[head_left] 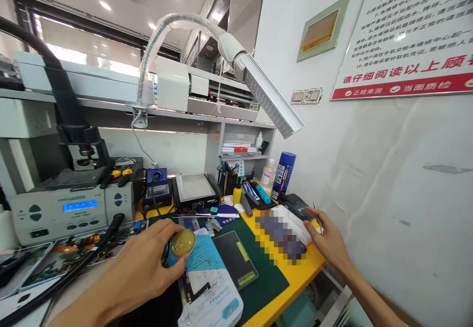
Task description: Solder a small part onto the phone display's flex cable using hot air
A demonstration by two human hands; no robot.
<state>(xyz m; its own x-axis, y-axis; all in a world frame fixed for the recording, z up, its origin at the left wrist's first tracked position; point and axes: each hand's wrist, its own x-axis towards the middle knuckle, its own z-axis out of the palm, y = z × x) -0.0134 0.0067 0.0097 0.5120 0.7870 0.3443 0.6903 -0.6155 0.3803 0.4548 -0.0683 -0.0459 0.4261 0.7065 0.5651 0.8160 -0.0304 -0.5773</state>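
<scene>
In the head view, my left hand [155, 258] is closed around a small round tin [184, 243] with a yellowish paste inside, its open top facing me. The tin is above a white and blue box [218, 297], on which a small dark-and-white part lies. Over at the right, my right hand [327, 241] pinches a pair of thin metal tweezers [317, 211], tips upward. Its fingers are near a white phone-like slab [290, 223] and a black device [293, 204] on the yellow table edge. A pixelated patch hides what lies beside the slab.
A green mat [264, 287] holds a dark perforated pad [236, 258]. At left stand a soldering station [84, 209] and a tray of small parts [70, 248]. A blue spray can [284, 177] and bottle stand by the wall. An LED lamp [271, 93] hangs overhead.
</scene>
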